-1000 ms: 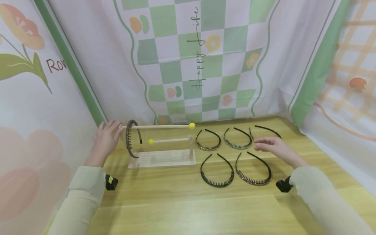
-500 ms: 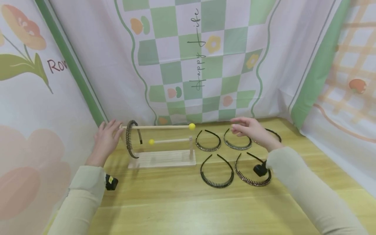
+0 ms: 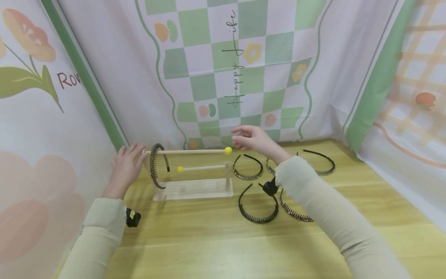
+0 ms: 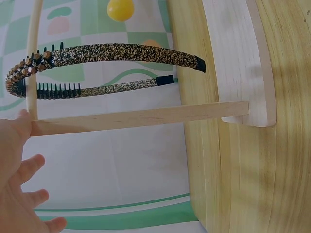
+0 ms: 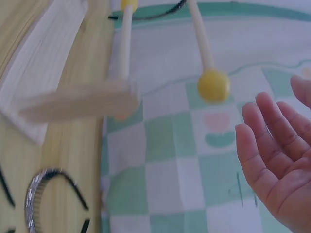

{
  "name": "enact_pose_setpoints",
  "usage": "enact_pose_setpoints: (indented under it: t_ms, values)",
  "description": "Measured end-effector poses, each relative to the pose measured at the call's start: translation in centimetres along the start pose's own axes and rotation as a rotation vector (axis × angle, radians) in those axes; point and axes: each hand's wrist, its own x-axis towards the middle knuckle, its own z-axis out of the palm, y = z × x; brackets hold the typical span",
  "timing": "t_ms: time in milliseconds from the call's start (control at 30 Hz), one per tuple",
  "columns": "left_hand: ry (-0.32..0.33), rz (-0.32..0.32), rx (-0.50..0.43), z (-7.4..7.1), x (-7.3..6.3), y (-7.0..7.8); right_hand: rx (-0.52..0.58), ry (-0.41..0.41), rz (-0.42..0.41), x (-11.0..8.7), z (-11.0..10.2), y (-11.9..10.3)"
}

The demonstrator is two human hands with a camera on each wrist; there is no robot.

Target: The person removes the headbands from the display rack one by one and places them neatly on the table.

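A wooden stand [image 3: 192, 189] carries two rods tipped with yellow balls. One toothed headband [image 3: 153, 166], glittery black and gold in the left wrist view, hangs over the upper rod [image 3: 195, 151] near its left end. My left hand [image 3: 127, 166] rests at the top of the stand's left post [image 4: 141, 118], a fingertip against that corner and the other fingers spread. My right hand [image 3: 256, 140] is beside the yellow ball [image 3: 228, 150] at the upper rod's right end, fingers loosely bent, holding nothing. In the right wrist view its palm [image 5: 296, 189] shows bare.
Right of the stand, several toothed headbands lie on the wooden table [image 3: 195, 248], among them a black one [image 3: 258, 219] in front and a silvery one [image 3: 248, 177] behind. My right sleeve [image 3: 324, 201] covers parts of others. A printed cloth [image 3: 195, 62] hangs behind the table.
My right hand has moved left, from over the headbands at the right to the upper rod's ball end. The left hand, the stand and the hung headband look unchanged.
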Motion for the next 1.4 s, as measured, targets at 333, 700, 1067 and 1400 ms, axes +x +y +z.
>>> enact_pose_setpoints:
  t_ms: [333, 700, 1067, 1400]
  values:
    - [0.01, 0.01, -0.004, -0.2, -0.1, 0.1, 0.076, -0.024, 0.029, 2.4, 4.0, -2.5]
    - [-0.007, -0.005, 0.0, -0.2, 0.0, 0.0, 0.213, -0.073, 0.062, 4.1, 9.7, -3.9]
    - [-0.013, -0.006, 0.011, -0.1, 0.1, 0.0, 0.308, -0.104, 0.087, 5.0, 14.9, -4.4]
    - [-0.005, -0.002, 0.011, 0.1, 0.1, 0.0, 0.387, -0.12, 0.093, 5.3, 18.3, -3.6]
